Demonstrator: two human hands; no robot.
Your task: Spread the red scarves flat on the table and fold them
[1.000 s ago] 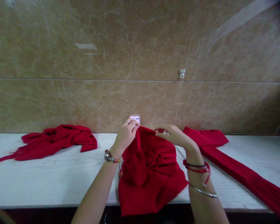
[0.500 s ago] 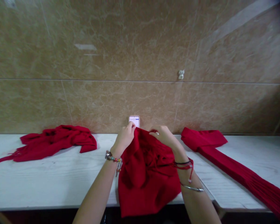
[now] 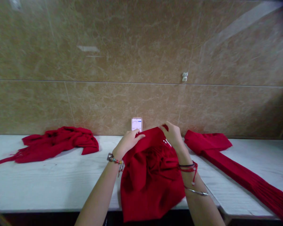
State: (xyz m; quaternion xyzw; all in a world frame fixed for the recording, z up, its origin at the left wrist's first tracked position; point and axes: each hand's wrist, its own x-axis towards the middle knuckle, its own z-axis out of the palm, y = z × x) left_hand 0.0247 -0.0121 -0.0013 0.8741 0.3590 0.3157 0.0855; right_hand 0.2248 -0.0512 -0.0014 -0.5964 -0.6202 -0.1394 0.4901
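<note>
A red scarf [image 3: 153,201] lies bunched in front of me, its near end hanging over the table's front edge. At its far side, my left hand [image 3: 129,142] grips the upper left edge, thumb on top and fingers partly hidden by the fabric. My right hand [image 3: 173,135] pinches the upper right corner, which is lifted. Between the hands a flat strip of the cloth is raised, and a small white label with dark marks [image 3: 165,142] shows beside my right hand. Loose gathered folds sit below this strip.
A crumpled red scarf with fringe [image 3: 61,144] lies at the left. Another red scarf, folded into a long band [image 3: 245,175], stretches to the right front edge. A phone [image 3: 136,124] leans on the tiled wall [image 3: 108,103] behind the white table [image 3: 49,185]. A small white figure [image 3: 184,76] is on the wall.
My right hand has moved slightly right and up, raising the scarf's corner and exposing the white label. My left hand has shifted down a little, its thumb now extended along the cloth.
</note>
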